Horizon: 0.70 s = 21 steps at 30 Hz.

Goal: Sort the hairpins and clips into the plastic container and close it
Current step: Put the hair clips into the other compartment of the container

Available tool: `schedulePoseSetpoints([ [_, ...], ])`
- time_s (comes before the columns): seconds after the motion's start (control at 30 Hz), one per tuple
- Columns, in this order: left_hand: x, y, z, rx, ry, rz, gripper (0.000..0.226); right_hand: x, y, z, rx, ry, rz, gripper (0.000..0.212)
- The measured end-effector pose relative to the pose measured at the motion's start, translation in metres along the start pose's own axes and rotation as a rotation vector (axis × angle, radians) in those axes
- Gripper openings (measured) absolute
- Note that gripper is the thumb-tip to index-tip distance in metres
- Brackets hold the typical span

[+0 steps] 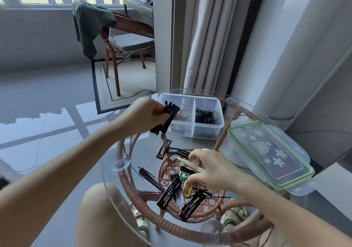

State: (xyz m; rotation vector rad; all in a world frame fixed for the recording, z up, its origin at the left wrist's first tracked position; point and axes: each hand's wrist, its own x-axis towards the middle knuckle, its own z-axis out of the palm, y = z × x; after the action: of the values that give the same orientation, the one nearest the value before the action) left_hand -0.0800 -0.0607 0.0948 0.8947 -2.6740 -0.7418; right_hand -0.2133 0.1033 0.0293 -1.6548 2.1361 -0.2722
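On the glass table [200,144], left grip [146,113] pinches dark clips [167,120] beside the container [208,132]; right grip [213,168] unclear.

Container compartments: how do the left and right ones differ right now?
The right compartment holds a dense heap of black hairpins; the left compartment holds only a few thin pins, its floor mostly bare. The left hand, gripping dark snap clips, partly covers the left compartment; the right compartment is in full view. Both are clear and uncovered, the lid lying aside.

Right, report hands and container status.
Left hand grips dark clips beside open container. Right hand in the loose clips, grip unclear. Lid off, lying right of container.
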Motion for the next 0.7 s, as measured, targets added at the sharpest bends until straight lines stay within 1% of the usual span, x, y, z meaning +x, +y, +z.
schedulePoseSetpoints([
  [0.07, 0.020, 0.009, -0.005, -0.027, 0.073, -0.057, 0.024, 0.002, 0.000, 0.000, 0.025, 0.003, -0.011, 0.038],
  [0.13, 0.043, 0.015, -0.005, -0.027, 0.101, -0.125, 0.026, 0.002, 0.001, -0.001, 0.068, -0.011, -0.014, 0.023],
  [0.2, 0.066, 0.017, -0.002, -0.063, 0.052, -0.215, 0.025, 0.002, 0.003, -0.002, 0.112, -0.027, -0.011, 0.020],
  [0.37, 0.095, 0.013, 0.015, -0.001, -0.121, -0.361, 0.032, 0.004, 0.005, -0.001, 0.105, 0.011, -0.018, 0.020],
  [0.43, 0.097, 0.009, 0.017, 0.033, -0.121, -0.324, 0.033, 0.004, 0.006, -0.001, 0.121, 0.025, -0.002, 0.024],
  [0.47, 0.096, 0.006, 0.017, 0.045, -0.078, -0.280, 0.031, 0.004, 0.007, -0.004, 0.154, 0.024, 0.012, 0.023],
  [0.53, 0.085, 0.005, 0.010, -0.011, 0.038, -0.218, 0.034, 0.002, 0.004, -0.015, 0.298, 0.013, 0.056, 0.015],
  [0.6, 0.065, 0.004, 0.001, -0.080, 0.109, -0.182, 0.028, 0.004, 0.000, -0.033, 0.467, 0.047, 0.087, 0.015],
  [0.63, 0.052, 0.003, -0.003, -0.074, 0.088, -0.169, 0.025, 0.009, -0.003, -0.043, 0.515, 0.107, 0.091, 0.015],
  [0.67, 0.039, 0.001, -0.006, -0.037, 0.018, -0.160, 0.023, 0.017, -0.007, -0.053, 0.533, 0.191, 0.089, 0.015],
  [0.7, 0.025, -0.001, -0.009, 0.020, -0.101, -0.161, 0.023, 0.027, -0.011, -0.061, 0.528, 0.280, 0.085, 0.016],
])
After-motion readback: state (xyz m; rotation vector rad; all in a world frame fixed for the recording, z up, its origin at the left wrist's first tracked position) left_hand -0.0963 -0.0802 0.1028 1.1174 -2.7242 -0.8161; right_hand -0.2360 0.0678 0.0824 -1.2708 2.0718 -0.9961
